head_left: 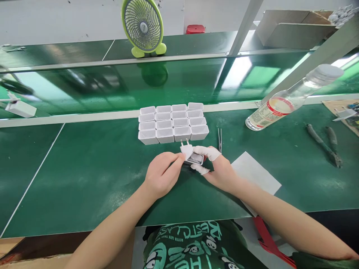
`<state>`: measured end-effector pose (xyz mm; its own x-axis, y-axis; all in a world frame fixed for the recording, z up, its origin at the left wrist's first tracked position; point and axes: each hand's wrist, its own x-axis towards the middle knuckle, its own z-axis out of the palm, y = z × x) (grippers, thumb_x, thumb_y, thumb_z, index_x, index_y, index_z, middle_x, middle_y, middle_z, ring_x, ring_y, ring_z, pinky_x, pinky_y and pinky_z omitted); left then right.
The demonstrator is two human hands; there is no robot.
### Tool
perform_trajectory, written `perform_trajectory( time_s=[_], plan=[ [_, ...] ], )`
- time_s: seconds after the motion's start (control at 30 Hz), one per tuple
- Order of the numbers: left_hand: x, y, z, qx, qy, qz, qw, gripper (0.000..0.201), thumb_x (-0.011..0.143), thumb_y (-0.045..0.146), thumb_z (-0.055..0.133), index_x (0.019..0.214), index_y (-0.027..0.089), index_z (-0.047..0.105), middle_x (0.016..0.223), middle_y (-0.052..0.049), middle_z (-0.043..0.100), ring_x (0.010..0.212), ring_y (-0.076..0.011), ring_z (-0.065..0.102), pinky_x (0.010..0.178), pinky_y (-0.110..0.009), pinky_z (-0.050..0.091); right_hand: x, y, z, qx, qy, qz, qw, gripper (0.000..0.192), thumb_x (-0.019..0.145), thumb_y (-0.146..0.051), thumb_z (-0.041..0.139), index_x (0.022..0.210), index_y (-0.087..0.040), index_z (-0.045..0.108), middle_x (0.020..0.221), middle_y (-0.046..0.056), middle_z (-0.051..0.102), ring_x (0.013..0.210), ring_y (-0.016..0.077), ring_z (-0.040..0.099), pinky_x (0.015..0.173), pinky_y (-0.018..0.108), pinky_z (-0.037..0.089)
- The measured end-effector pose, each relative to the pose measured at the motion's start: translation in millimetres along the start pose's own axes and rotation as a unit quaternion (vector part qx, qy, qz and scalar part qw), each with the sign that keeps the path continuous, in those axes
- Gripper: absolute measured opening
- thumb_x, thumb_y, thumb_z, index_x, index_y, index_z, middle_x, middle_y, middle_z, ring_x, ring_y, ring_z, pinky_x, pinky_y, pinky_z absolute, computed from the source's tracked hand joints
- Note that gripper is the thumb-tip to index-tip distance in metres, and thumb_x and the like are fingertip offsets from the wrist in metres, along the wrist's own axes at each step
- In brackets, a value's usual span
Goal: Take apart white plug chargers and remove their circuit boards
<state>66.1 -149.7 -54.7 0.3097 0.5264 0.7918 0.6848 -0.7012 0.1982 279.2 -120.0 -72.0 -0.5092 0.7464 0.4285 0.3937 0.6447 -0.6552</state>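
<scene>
My left hand (165, 175) pinches a white two-pin plug piece (186, 151), its metal pins pointing away from me. Closed around a small white open-topped case (196, 159) is my right hand (221, 172), with white coverings on its thumb and a finger. Something grey and shiny lies inside the case, partly hidden by the plug piece, which is held right at the case's left end; whether they are joined I cannot tell. Just beyond my hands stand several white open-topped cases (182, 133) in tight rows. Tweezers (220, 141) lie beyond my right hand.
A white sheet (256, 173) lies partly under my right forearm. To the right are a clear bottle (276, 108) and cutting pliers (325, 145). A green fan (143, 28) and a cardboard box (297, 31) stand on the raised shelf behind the green table (84, 179).
</scene>
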Motion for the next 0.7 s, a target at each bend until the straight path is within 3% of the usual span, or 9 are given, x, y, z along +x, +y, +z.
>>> perform_trajectory(
  time_s=[0.07,0.2,0.3,0.4,0.57,0.7],
  plan=[
    [-1,0,2.2,0.040,0.000,0.031,0.999,0.039,0.085,-0.001,0.060,0.121,0.014,0.059,0.083,-0.007,0.065,0.077,-0.0165,0.062,0.064,-0.029,0.051,0,2,1,-0.008,-0.007,-0.027,1.000,0.048,0.090,-0.017,0.060,0.134,-0.026,0.044,0.102,0.006,0.064,0.093,0.0229,0.059,0.080,0.038,0.056],
    [0,5,6.1,0.032,-0.066,0.094,0.993,0.032,0.085,0.002,0.062,0.116,0.009,0.058,0.082,-0.007,0.064,0.072,-0.0169,0.058,0.063,-0.031,0.048,-2,7,3,-0.042,-0.011,-0.070,0.997,0.054,0.088,-0.010,0.056,0.138,-0.025,0.043,0.099,0.008,0.062,0.089,0.0244,0.056,0.078,0.041,0.055],
    [2,10,6.8,-0.023,-0.104,0.009,0.994,0.022,0.089,0.008,0.060,0.110,0.015,0.060,0.078,-0.002,0.059,0.069,-0.0137,0.055,0.062,-0.027,0.047,-2,8,1,-0.063,-0.010,-0.105,0.992,0.058,0.088,-0.007,0.054,0.142,-0.026,0.042,0.101,0.010,0.061,0.088,0.0244,0.054,0.076,0.041,0.054],
    [3,10,5.2,-0.078,-0.145,-0.054,0.985,0.016,0.090,0.017,0.064,0.106,0.017,0.062,0.087,-0.004,0.057,0.081,-0.0145,0.056,0.070,-0.027,0.051,-1,8,-1,-0.058,-0.020,-0.119,0.991,0.058,0.090,-0.007,0.055,0.143,-0.029,0.043,0.110,0.011,0.062,0.091,0.0239,0.055,0.078,0.040,0.053],
    [6,3,0.4,-0.112,-0.009,-0.104,0.988,0.019,0.083,0.016,0.068,0.101,0.015,0.062,0.095,-0.007,0.055,0.087,-0.0156,0.056,0.074,-0.029,0.052,0,8,3,-0.019,-0.015,-0.084,0.996,0.050,0.089,-0.010,0.060,0.135,-0.030,0.053,0.116,0.011,0.060,0.106,0.0242,0.059,0.087,0.040,0.054],
    [11,0,-4.0,-0.101,0.060,-0.116,0.986,0.015,0.083,0.009,0.062,0.095,0.017,0.061,0.089,-0.004,0.056,0.081,-0.0144,0.057,0.069,-0.028,0.050,0,2,-1,-0.043,-0.002,-0.090,0.995,0.043,0.089,-0.010,0.059,0.127,-0.031,0.060,0.110,0.010,0.063,0.098,0.0240,0.064,0.077,0.040,0.056]
  ],
)
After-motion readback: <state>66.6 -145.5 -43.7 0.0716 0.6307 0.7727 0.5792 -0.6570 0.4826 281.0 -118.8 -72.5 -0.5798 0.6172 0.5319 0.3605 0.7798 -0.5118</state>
